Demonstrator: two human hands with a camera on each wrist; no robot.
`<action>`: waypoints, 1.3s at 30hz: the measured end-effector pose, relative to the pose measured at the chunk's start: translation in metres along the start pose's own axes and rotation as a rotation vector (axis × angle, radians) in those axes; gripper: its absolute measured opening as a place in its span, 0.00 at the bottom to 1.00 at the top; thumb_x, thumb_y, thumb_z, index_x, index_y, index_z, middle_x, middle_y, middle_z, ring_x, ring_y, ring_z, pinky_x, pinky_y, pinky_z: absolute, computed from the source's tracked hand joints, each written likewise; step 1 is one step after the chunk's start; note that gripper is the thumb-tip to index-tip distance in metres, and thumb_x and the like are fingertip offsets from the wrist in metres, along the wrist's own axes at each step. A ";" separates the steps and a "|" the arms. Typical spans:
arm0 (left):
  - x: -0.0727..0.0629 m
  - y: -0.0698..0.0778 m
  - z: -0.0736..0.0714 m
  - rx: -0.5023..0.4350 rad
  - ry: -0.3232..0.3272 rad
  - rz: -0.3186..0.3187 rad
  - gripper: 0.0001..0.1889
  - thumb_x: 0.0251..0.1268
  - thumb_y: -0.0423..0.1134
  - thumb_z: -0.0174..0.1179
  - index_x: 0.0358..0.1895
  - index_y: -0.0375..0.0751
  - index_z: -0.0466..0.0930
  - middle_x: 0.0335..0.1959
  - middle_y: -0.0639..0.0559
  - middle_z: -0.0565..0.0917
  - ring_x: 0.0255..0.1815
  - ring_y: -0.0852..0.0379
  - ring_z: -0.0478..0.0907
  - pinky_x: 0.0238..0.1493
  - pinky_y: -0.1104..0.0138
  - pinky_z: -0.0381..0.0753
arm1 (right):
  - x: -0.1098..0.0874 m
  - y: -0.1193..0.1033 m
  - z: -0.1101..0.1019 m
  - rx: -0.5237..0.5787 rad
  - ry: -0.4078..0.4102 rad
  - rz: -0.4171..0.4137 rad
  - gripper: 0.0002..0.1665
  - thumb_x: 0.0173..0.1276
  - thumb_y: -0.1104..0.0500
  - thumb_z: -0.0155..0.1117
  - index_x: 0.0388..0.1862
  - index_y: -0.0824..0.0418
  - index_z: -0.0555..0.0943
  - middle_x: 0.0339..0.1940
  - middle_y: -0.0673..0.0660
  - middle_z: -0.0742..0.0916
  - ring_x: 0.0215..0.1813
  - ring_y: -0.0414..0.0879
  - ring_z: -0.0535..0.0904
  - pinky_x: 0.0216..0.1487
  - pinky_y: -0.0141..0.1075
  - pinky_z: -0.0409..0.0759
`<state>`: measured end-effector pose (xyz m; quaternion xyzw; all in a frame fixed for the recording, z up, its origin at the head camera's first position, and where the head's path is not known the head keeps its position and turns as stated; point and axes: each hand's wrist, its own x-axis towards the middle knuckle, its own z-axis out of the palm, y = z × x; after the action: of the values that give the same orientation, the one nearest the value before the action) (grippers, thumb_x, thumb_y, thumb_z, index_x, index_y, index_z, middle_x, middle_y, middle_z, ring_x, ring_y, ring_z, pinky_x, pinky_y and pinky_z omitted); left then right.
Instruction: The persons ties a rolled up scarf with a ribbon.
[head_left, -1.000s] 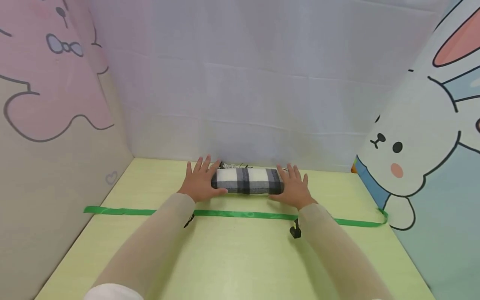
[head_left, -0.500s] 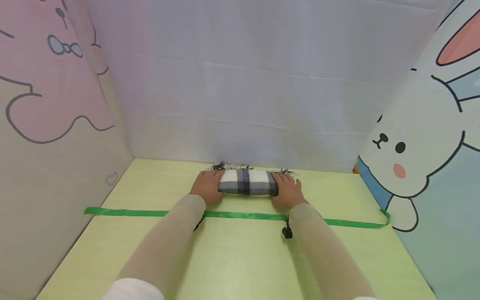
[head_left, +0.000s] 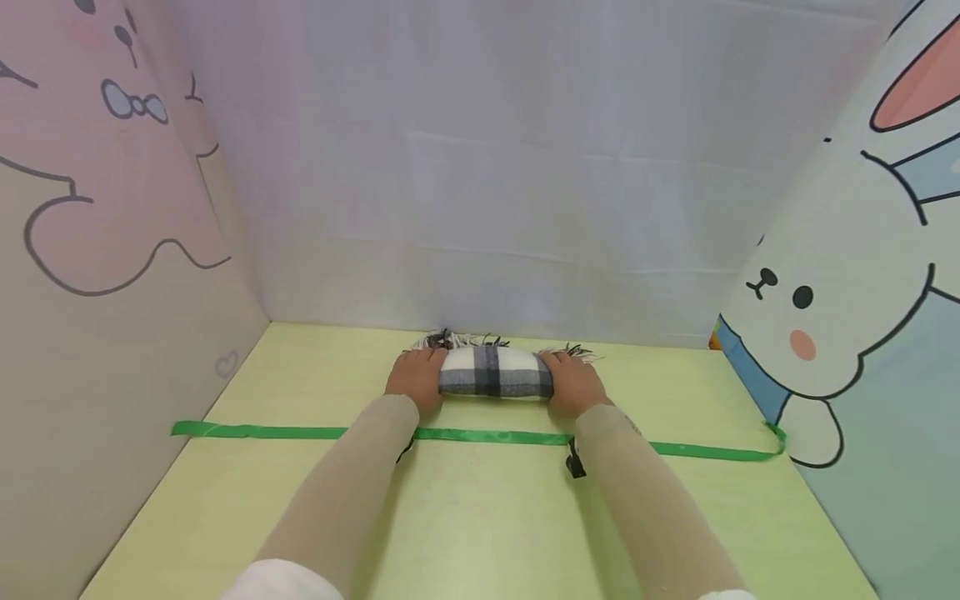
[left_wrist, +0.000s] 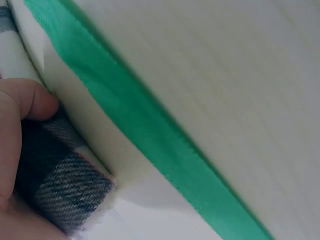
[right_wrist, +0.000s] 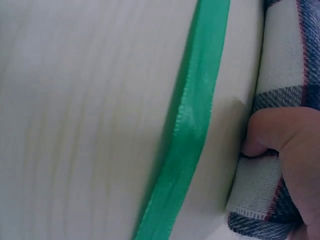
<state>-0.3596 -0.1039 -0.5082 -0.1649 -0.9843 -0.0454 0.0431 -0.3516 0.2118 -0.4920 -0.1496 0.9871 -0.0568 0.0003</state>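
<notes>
A rolled plaid scarf (head_left: 491, 372) in white, grey and black lies near the back of the table, its dark and white fringe (head_left: 450, 340) showing behind it. My left hand (head_left: 417, 380) grips the roll near its left end, fingers over the top. In the left wrist view the thumb (left_wrist: 40, 100) presses the front of the scarf (left_wrist: 75, 185). At the other end my right hand (head_left: 573, 385) holds the roll the same way. The right thumb (right_wrist: 265, 130) is bent against the cloth in the right wrist view. The fingertips behind the roll are hidden.
A green ribbon (head_left: 495, 436) runs across the pale yellow table (head_left: 480, 525) in front of the scarf. A white curtain (head_left: 480, 208) hangs behind the table. Side walls with cartoon prints, a pink figure (head_left: 127, 192) and a rabbit (head_left: 832, 275), stand left and right.
Both hands have moved inward from spread fingers at the ends to a grip on the scarf. The scarf's visible middle part looks shorter and more of the fringe shows.
</notes>
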 end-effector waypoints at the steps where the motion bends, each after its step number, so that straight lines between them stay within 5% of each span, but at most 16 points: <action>1: 0.001 -0.002 0.001 -0.017 0.002 -0.010 0.38 0.63 0.40 0.70 0.76 0.43 0.65 0.67 0.41 0.76 0.68 0.39 0.71 0.72 0.46 0.65 | 0.000 0.000 0.000 0.007 0.001 0.009 0.52 0.56 0.65 0.75 0.80 0.53 0.66 0.71 0.61 0.76 0.69 0.64 0.73 0.68 0.60 0.71; 9: 0.002 -0.015 0.012 -0.140 0.010 -0.127 0.36 0.63 0.39 0.69 0.75 0.49 0.68 0.68 0.41 0.75 0.69 0.38 0.70 0.65 0.44 0.71 | 0.000 -0.005 0.008 0.038 0.060 0.015 0.51 0.56 0.66 0.74 0.78 0.53 0.67 0.66 0.63 0.79 0.64 0.65 0.76 0.62 0.61 0.74; 18: -0.003 -0.006 0.011 -0.068 0.043 -0.154 0.30 0.70 0.37 0.66 0.73 0.49 0.70 0.63 0.41 0.77 0.63 0.39 0.73 0.58 0.44 0.76 | -0.001 -0.008 0.012 0.041 0.067 0.052 0.48 0.61 0.67 0.71 0.80 0.55 0.65 0.69 0.64 0.77 0.68 0.66 0.72 0.65 0.63 0.72; 28: -0.001 -0.011 -0.002 0.054 0.008 -0.079 0.31 0.68 0.36 0.68 0.72 0.45 0.70 0.61 0.41 0.79 0.61 0.40 0.76 0.57 0.47 0.79 | 0.000 -0.007 -0.005 -0.050 0.085 0.016 0.42 0.61 0.65 0.72 0.75 0.56 0.72 0.65 0.62 0.82 0.66 0.64 0.75 0.61 0.61 0.76; 39: 0.001 -0.014 -0.023 0.109 0.128 0.005 0.25 0.68 0.34 0.68 0.67 0.40 0.75 0.56 0.43 0.82 0.55 0.44 0.80 0.53 0.51 0.82 | -0.013 -0.009 -0.030 -0.061 0.135 -0.004 0.37 0.59 0.64 0.73 0.69 0.60 0.75 0.57 0.62 0.85 0.59 0.63 0.79 0.58 0.61 0.76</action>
<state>-0.3634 -0.1188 -0.4862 -0.1617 -0.9801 -0.0023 0.1151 -0.3369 0.2107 -0.4609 -0.1475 0.9858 -0.0365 -0.0709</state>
